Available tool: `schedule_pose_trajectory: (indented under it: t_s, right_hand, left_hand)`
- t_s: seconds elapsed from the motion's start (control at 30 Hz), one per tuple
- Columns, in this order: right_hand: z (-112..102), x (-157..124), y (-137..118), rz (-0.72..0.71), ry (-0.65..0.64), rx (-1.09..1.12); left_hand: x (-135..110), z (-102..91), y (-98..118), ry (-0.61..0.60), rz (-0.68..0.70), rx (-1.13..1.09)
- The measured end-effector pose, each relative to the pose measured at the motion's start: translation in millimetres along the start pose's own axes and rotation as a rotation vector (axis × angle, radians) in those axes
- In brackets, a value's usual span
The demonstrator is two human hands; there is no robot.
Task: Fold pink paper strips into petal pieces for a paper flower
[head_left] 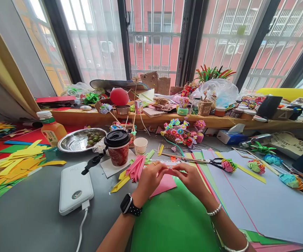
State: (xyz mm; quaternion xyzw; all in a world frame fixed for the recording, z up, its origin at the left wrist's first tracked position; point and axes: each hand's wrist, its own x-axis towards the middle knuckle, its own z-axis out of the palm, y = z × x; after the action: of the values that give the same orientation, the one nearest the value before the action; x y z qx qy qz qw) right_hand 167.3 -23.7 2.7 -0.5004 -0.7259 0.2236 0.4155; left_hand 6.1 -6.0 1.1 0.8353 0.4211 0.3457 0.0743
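My left hand (150, 178) and my right hand (190, 177) meet over the table, both pinching a small pink piece of paper (170, 170) between their fingertips. A larger pink sheet (164, 184) lies under them on a green sheet (174, 217). A black watch sits on my left wrist, a bead bracelet on my right. A folded pink paper fan (136, 167) lies just left of my left hand.
A white power bank (74, 187) with its cable lies at the left, beside a lidded coffee cup (117, 147), a small paper cup (140, 145) and a steel bowl (80, 139). Scissors (206, 161), paper flowers (179, 131) and yellow paper strips (12, 164) lie around. The windowsill is cluttered.
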Motion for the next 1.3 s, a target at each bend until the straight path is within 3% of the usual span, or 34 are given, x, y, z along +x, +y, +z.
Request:
schedule_pose_trajectory:
  t_s: [0.17,0.5,0.63,0.77,1.0,1.17,1.3]
  right_hand:
    - [0,-1,0,0.012,0.010,-0.015]
    - [-16,4,18,0.057,0.286,-0.218]
    - [-9,2,7,-0.135,0.137,-0.222]
    - [0,0,1,-0.127,0.035,-0.236]
    - [-5,1,8,-0.098,0.096,-0.323]
    - [-8,3,14,-0.093,0.148,-0.341]
    - [-2,2,11,-0.165,0.080,-0.322]
  left_hand:
    - [-1,2.4,0,0.030,0.006,0.051]
    - [1,-7.4,-10,0.101,-0.037,0.069]
    - [0,-4.8,-3,0.034,0.016,0.064]
    - [0,-1.2,2,-0.020,0.048,0.068]
    - [1,-3.8,-8,0.061,0.001,0.117]
    - [2,-13.3,-16,0.201,-0.091,0.174]
    - [1,-11.1,-10,0.167,-0.009,0.082]
